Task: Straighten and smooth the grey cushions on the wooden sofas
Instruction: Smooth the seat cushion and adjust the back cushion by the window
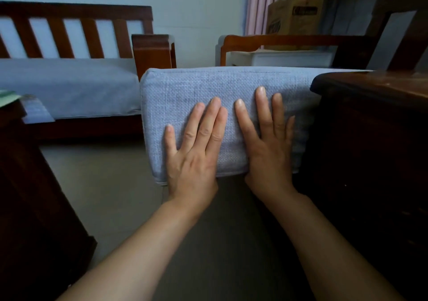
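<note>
Woven grey cushion under flat hands

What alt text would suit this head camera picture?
Two open hands, left hand and right hand, press flat on the front of a grey cushion. Behind stands a wooden sofa with another cushion.

Both hands: left hand, right hand flat on grey cushion.

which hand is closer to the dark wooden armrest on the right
Right. The right hand lies flat on the grey cushion just beside the armrest; the left hand lies on the cushion's front face too, farther from it.
</note>
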Demonstrator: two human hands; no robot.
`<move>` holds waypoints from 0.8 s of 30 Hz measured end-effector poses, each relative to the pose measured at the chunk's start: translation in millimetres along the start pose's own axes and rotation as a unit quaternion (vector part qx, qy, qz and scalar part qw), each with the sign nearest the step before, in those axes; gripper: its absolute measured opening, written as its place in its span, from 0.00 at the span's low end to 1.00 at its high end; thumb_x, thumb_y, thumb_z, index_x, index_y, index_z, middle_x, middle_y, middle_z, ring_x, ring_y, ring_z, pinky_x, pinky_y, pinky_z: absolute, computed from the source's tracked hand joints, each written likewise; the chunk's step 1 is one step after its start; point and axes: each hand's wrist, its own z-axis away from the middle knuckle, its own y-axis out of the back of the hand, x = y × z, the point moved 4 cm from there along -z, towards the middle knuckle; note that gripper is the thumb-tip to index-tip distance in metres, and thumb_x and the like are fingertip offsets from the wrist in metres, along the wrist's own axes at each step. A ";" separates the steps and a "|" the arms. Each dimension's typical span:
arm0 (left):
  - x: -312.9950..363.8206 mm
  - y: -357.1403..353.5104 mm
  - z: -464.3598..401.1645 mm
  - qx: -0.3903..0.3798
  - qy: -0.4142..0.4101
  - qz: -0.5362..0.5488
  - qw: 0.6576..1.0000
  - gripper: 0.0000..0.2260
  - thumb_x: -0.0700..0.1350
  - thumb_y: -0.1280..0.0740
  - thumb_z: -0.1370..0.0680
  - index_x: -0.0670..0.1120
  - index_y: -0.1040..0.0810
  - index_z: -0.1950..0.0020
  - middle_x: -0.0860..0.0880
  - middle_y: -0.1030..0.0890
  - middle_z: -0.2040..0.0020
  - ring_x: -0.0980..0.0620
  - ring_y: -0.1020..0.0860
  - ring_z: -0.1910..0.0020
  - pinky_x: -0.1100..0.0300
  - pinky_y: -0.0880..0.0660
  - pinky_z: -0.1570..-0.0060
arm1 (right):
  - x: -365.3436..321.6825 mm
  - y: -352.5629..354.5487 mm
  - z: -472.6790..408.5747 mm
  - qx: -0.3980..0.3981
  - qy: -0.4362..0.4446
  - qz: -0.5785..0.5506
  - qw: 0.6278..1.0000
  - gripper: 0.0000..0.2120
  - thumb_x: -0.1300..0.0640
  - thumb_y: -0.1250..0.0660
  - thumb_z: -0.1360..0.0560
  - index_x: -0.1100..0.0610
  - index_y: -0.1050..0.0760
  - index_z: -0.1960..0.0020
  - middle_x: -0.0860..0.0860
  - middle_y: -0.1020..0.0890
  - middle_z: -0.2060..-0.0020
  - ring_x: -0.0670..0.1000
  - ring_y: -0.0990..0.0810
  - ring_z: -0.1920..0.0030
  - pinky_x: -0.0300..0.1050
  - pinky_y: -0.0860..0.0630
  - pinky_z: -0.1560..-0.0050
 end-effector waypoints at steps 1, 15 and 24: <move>-0.5 1.4 -2.4 -0.003 0.001 -0.001 1.000 0.51 0.39 0.27 0.36 0.48 0.53 0.21 0.52 0.52 0.21 0.53 0.53 0.23 0.45 0.60 0.28 | -0.6 2.0 -2.8 -0.001 0.000 -0.004 1.000 0.46 0.62 0.30 0.33 0.46 0.51 0.23 0.50 0.54 0.23 0.57 0.58 0.23 0.57 0.62 0.27; -14.4 40.8 -70.4 -0.017 0.006 0.021 1.000 0.57 0.42 0.22 0.46 0.52 0.48 0.21 0.52 0.51 0.21 0.50 0.51 0.22 0.42 0.54 0.30 | -6.8 33.4 -68.0 0.046 -0.029 -0.047 0.997 0.32 0.60 0.43 0.26 0.47 0.43 0.24 0.50 0.44 0.23 0.59 0.48 0.24 0.57 0.47 0.31; -27.0 63.2 -135.2 -0.010 -0.014 0.037 0.999 0.56 0.42 0.23 0.48 0.54 0.42 0.23 0.51 0.46 0.21 0.49 0.47 0.23 0.41 0.51 0.31 | 0.0 50.3 -120.5 0.045 -0.042 -0.091 0.994 0.33 0.58 0.54 0.29 0.47 0.45 0.24 0.49 0.44 0.23 0.57 0.49 0.23 0.53 0.48 0.27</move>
